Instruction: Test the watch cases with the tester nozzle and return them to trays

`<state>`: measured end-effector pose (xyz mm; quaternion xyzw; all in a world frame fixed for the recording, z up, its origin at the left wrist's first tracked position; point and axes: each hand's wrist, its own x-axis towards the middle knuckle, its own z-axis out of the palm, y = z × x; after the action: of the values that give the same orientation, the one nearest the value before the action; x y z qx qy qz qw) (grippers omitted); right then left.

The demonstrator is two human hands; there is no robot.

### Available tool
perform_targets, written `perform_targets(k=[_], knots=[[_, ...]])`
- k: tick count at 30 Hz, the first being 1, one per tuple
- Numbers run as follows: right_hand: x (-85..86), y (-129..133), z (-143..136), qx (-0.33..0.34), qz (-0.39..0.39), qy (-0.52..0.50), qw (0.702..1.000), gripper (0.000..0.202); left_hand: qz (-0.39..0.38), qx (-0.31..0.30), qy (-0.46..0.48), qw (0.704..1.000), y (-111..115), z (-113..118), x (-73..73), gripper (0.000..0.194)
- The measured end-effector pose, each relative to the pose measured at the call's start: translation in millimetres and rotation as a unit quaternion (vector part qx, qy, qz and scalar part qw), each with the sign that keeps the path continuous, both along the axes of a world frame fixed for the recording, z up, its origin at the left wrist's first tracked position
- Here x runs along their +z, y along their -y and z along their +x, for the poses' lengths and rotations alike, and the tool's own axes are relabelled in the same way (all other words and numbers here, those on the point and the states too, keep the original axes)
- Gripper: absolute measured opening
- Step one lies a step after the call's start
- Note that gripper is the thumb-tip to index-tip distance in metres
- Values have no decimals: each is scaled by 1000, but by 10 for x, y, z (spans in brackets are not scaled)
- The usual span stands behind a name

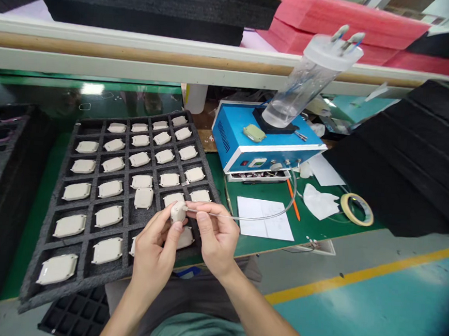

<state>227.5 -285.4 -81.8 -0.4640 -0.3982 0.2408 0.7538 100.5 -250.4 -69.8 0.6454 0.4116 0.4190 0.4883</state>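
The green desk [309,225] is the biggest thing, with a long white shelf [139,70] over its back part. A big pile of black foam [416,152] takes up the far right side. The large dark foam tray [89,224] sits on the left part of the desk, full of little boxes with pale pieces [107,250] in them; one box has two. The hands get in the way of some of its near boxes. To the right is a blue machine [235,132], and on top are a tall clear jar [293,90] with some liquid in it and a greenish piece [254,133]. The left hand [153,258] has its fingers closed around the held piece [177,212], above the tray's near right side. The right hand [219,240] has its fingers pinched on the thin clear tube [251,218], near its tip, which is right at the held piece. The tube goes over the white paper [262,228] and bends up to the machine's front. A crumpled white sheet [320,202] lies between that paper and a roll of tape [345,204]. The skinny orange pen [294,200] lies near the paper.
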Motion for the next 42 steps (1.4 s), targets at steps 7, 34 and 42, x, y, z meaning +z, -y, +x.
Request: perform_targets(k=[7,34,42], knots=[[12,-3,4,-8,-3,8,1000,11,-1,-1,0,1000,14,-1,1,39],[26,24,-4,-12,-16,-6,1000,13,-12,-9,12,1000,29,1,-19,40],[29,47,-25,-16,-21,-18,999,9,-13,-20,25,999,56,-6,-9,40]])
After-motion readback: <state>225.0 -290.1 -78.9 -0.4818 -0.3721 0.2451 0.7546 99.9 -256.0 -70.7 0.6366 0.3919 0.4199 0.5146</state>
